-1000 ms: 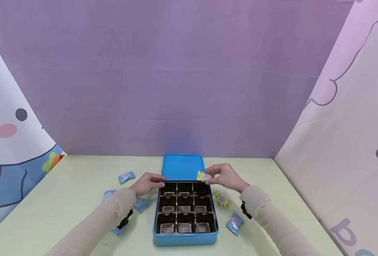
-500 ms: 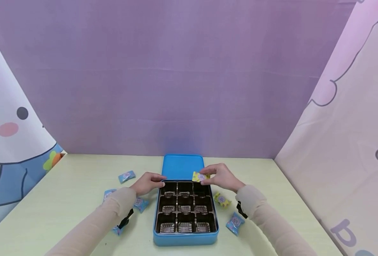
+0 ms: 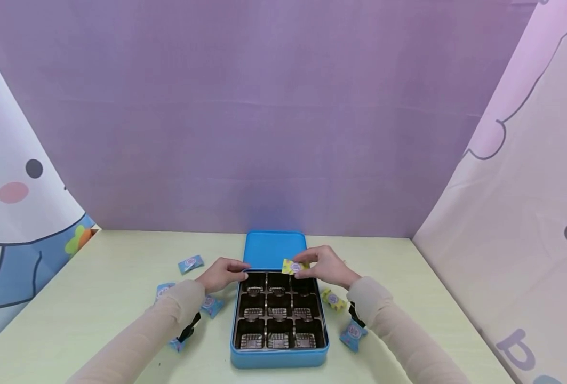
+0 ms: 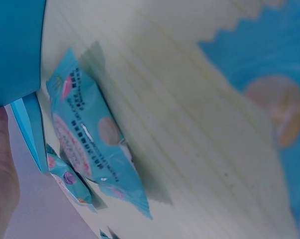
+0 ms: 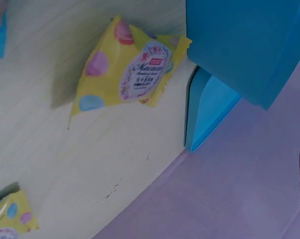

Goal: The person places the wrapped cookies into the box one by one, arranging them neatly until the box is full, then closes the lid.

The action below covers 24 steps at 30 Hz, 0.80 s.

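A yellow packet [image 3: 290,266] is held above the far edge of a blue box [image 3: 279,359], pinched at its right end between the thumb and fingers of the right hand [image 3: 328,266]. Whether the packet touches the rim, I cannot tell. The left hand [image 3: 222,274] rests at the box's far left corner, its fingers extended and touching it rather than curled round it. Inside the box sits a dark tray [image 3: 266,319] with nine compartments in three rows of three. Just behind the box is a blue lid [image 3: 274,249], hollow side up. Right of the box lies a second yellow packet [image 3: 333,301], with a blue packet [image 3: 353,335] nearer the person, close to the right wrist. The right wrist view shows a third yellow packet [image 5: 11,218], cut by the picture's edge. On the left are four more blue packets [image 3: 190,264], one just beside the box and two partly covered by the left arm. Both arms wear pale sleeves [image 3: 144,333], with a dark strap [image 3: 189,328] at each wrist. The pale table [image 3: 96,288] meets a purple backdrop [image 3: 273,117], flanked by printed cloths [image 3: 518,224].
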Each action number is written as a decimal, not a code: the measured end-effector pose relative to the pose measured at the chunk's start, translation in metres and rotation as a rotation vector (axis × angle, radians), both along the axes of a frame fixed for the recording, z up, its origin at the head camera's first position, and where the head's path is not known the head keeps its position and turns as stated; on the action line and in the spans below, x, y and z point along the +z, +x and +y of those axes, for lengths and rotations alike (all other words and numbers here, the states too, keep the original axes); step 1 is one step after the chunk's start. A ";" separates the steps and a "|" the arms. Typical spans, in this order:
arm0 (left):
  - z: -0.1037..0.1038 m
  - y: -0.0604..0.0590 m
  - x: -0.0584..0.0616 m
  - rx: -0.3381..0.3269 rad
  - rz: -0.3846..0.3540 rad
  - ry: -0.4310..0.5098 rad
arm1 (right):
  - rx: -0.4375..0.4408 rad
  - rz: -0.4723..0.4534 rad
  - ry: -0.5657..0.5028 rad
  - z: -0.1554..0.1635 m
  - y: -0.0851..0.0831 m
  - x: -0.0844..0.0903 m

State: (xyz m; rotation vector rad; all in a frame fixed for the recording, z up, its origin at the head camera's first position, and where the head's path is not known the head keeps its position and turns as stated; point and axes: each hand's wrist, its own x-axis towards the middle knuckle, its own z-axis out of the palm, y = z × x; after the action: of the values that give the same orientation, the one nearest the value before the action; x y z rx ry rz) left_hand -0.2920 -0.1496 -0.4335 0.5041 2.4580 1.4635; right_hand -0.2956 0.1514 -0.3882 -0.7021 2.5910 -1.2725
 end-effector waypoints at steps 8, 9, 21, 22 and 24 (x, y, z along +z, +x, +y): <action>0.000 0.002 -0.002 -0.001 -0.005 0.011 | 0.031 0.020 0.024 -0.007 0.004 0.002; -0.001 0.002 -0.002 -0.003 -0.005 0.010 | 0.034 0.019 0.023 -0.009 0.004 0.002; -0.002 0.006 0.001 0.002 -0.003 0.012 | 0.074 0.021 0.036 -0.026 0.007 0.006; -0.002 0.005 0.001 0.002 -0.002 0.011 | 0.078 0.025 0.038 -0.027 0.007 0.005; -0.002 0.004 0.000 0.000 -0.001 0.011 | 0.084 0.034 0.042 -0.028 0.007 0.005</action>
State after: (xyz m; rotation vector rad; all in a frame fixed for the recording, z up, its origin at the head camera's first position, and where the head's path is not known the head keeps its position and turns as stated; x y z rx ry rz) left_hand -0.2876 -0.1516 -0.4331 0.5055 2.4509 1.4776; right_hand -0.2886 0.1230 -0.3830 -0.8227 2.5769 -1.1882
